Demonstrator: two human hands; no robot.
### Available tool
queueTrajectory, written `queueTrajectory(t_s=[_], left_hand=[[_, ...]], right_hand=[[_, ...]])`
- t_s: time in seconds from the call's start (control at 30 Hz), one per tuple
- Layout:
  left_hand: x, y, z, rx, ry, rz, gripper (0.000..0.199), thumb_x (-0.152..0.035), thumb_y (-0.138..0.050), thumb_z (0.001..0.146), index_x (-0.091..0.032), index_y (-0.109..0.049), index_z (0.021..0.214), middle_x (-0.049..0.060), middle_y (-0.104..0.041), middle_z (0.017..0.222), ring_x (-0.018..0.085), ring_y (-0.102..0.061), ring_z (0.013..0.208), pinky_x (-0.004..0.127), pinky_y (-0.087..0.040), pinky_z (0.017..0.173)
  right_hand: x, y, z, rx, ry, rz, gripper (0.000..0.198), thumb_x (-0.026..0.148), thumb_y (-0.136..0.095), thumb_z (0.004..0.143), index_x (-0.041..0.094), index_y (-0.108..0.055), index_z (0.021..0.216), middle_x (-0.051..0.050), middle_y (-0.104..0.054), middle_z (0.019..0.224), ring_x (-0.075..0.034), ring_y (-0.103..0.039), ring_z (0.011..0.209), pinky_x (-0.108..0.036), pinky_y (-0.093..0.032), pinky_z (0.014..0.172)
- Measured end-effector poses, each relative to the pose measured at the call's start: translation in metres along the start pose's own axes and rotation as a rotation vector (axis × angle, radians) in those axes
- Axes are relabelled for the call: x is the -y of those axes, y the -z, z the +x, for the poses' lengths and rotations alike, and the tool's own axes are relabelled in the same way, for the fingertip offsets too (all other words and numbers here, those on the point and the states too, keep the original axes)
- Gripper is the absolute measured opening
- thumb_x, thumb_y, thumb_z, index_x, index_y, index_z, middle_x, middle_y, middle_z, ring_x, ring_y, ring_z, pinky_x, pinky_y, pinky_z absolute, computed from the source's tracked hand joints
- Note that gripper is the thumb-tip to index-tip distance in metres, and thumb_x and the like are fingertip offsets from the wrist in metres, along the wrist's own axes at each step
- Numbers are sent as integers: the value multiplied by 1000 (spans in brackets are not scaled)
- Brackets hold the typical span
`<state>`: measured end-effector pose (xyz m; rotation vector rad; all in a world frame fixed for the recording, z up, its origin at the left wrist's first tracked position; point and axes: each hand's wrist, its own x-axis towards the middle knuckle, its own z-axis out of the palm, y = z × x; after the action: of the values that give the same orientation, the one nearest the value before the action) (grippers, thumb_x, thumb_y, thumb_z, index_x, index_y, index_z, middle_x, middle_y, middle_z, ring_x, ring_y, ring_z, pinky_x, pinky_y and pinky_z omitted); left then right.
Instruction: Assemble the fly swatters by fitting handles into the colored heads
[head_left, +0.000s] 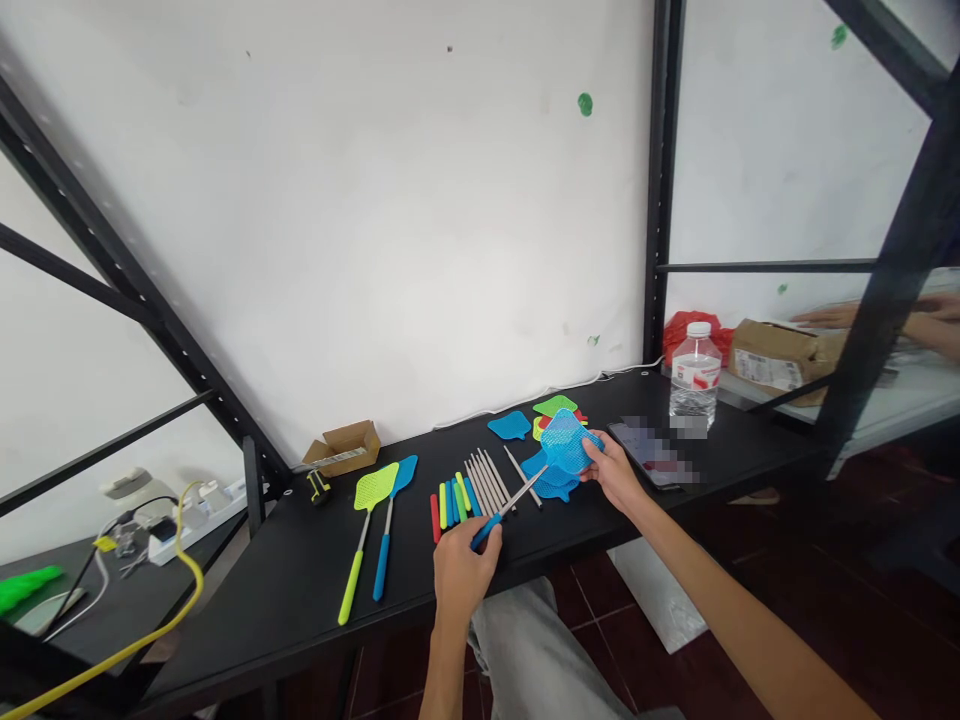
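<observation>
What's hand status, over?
Left hand grips blue cylindrical handle with silvery metal rod. Right hand holds blue perforated swatter head. Rod tip at head's neck; no obstruction visible.

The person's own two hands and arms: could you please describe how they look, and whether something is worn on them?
The left hand and the right hand are both without gloves. No sleeve covers the visible part of the left forearm or the right forearm, and no watch, bracelet or cable shows on them.
</observation>
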<state>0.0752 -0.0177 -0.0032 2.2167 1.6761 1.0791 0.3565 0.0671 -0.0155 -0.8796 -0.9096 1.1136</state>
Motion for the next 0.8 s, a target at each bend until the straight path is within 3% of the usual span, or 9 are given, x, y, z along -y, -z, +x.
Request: queueTrajectory(t_s=[0.6,0.8], left_hand=[[-2,1,-1,18,-17,-15,41,-51,-45,94,-25,-74,107,5,-76,101,24,-70,90,32,-57,70],[-1,3,-1,63,-17,-17,43,-51,-42,96,-26,-74,109,6,-76,97,24,-70,85,28,-52,61]], right_hand=[[-1,2,1,30,11,7,44,57,-71,74,25,-53,97,5,-58,59,-15,-57,47,-25,-48,44],[0,1,1,18,5,9,47,58,-73,71,25,-53,98,5,-57,58,-15,-56,47,-25,-46,42]])
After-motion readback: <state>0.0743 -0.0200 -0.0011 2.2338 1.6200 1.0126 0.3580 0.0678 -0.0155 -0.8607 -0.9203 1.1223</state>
